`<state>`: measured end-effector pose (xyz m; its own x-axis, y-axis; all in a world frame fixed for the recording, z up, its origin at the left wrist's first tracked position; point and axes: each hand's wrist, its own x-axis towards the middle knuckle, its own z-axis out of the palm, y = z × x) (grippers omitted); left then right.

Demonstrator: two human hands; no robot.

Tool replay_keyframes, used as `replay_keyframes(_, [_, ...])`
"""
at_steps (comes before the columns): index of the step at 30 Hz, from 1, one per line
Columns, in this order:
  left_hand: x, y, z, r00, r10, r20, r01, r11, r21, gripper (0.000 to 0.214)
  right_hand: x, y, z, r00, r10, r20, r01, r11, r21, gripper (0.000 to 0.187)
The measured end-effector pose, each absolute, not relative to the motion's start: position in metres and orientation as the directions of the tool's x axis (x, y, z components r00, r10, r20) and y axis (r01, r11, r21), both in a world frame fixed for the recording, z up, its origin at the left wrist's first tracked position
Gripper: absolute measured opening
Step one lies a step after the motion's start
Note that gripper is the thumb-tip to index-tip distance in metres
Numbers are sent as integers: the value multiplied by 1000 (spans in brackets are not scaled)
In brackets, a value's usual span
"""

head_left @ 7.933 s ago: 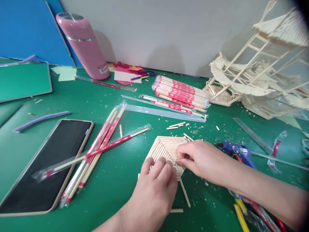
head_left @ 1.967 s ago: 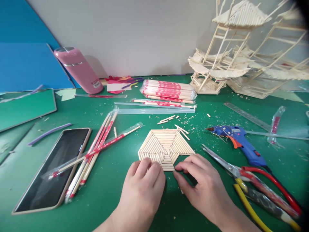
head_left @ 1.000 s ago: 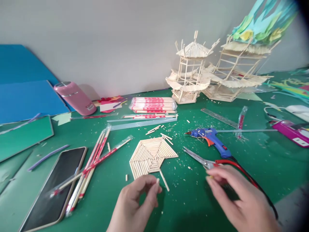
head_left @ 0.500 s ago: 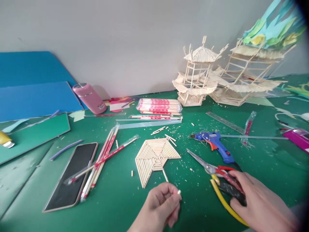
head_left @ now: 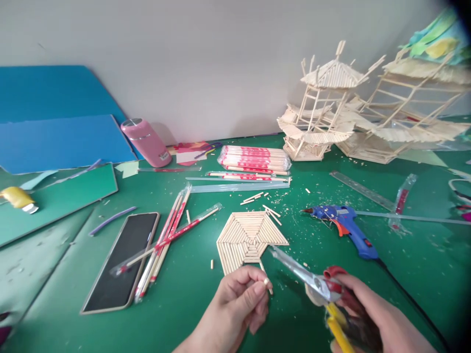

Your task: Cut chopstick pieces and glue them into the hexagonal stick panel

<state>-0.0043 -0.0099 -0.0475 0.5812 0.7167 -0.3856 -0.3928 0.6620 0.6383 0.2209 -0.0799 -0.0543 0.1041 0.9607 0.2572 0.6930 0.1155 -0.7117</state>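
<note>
Between the thumb and fingers of my left hand [head_left: 239,304] is a thin wooden stick [head_left: 266,281], its cut end poking out. Just beyond that hand lies a flat hexagonal panel [head_left: 246,235] of glued wooden sticks, with one section at its lower right unfilled and a single stick [head_left: 261,266] along that side. My right hand [head_left: 368,314] is wrapped round the handles of a pair of pliers [head_left: 316,287] with red and yellow grips. The pliers are raised, and their long jaws point at the panel's right side.
A blue glue gun [head_left: 342,225] lies at right, its cord running forward. Wrapped chopsticks [head_left: 165,240] cross a phone [head_left: 121,264] at left. Behind stand a bundle of chopsticks [head_left: 253,158], a pink tumbler [head_left: 147,142] and stick-built pavilions [head_left: 320,113]. Offcuts litter the green table [head_left: 191,314].
My right hand has lifted the pliers off the table and brought them left, towards my left hand. My left hand keeps its pinch on the stick. The view has shifted slightly.
</note>
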Motion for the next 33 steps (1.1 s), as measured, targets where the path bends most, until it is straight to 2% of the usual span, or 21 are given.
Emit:
replay_keyframes(4, [-8, -8, -48, 536, 763, -362, -389, 604, 696, 18, 209, -70, -68, 47, 995, 82, 548, 43, -836, 14])
replay_keyframes(12, [-16, -6, -48, 506, 802, -318, -350, 528, 774, 13, 200, -49, -76, 42, 997, -65, 525, -78, -847, 29])
replay_keyframes(26, [-19, -5, -47, 520, 826, -218, -294, 413, 862, 12, 193, -58, -70, 32, 988, -151, 521, -146, -841, 22])
replay_keyframes(30, [-20, -4, -46, 524, 827, -203, -281, 393, 876, 10, 191, -76, -69, 17, 984, -176, 549, -156, -821, 20])
replay_keyframes(33, [-20, -4, -45, 545, 819, -177, -285, 380, 880, 10, 194, -86, -70, -10, 985, -174, 632, -129, -764, 21])
